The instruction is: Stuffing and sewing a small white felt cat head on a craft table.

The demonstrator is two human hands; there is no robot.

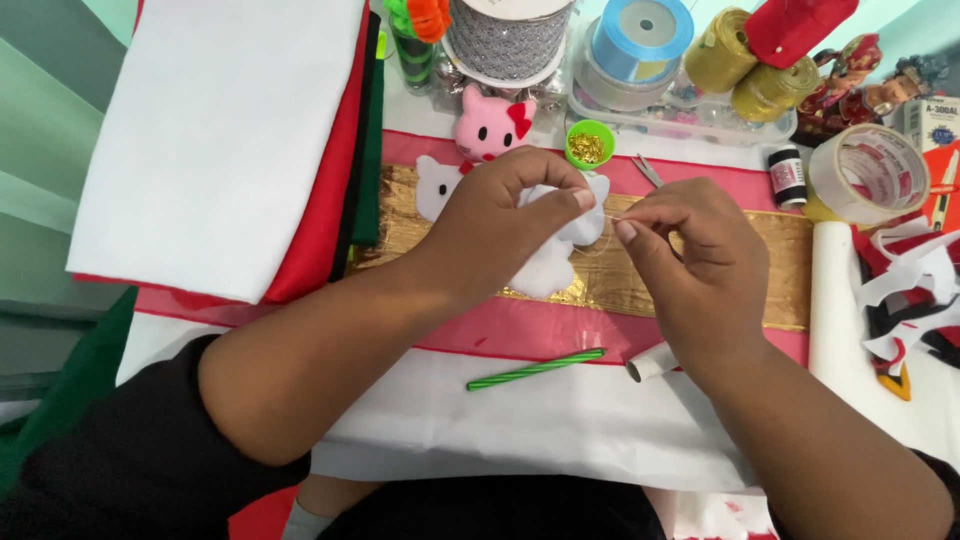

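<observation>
Both hands point(600, 225) over gold strip point(770, 250)

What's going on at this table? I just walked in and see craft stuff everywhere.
A person is hand-sewing. The left hand holds a white felt piece over a gold strip, while the right hand pinches a thin needle at its edge. A green striped stick lies nearer the person, ribbon spools behind.

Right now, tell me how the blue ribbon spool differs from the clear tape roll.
The blue ribbon spool is pale blue, opaque and thickly wound with a small centre hole; the clear tape roll is a see-through, yellowish, thin ring with a wide hollow centre. The spool sits at the table's far edge, the tape at the right. Both lie flat.
</observation>
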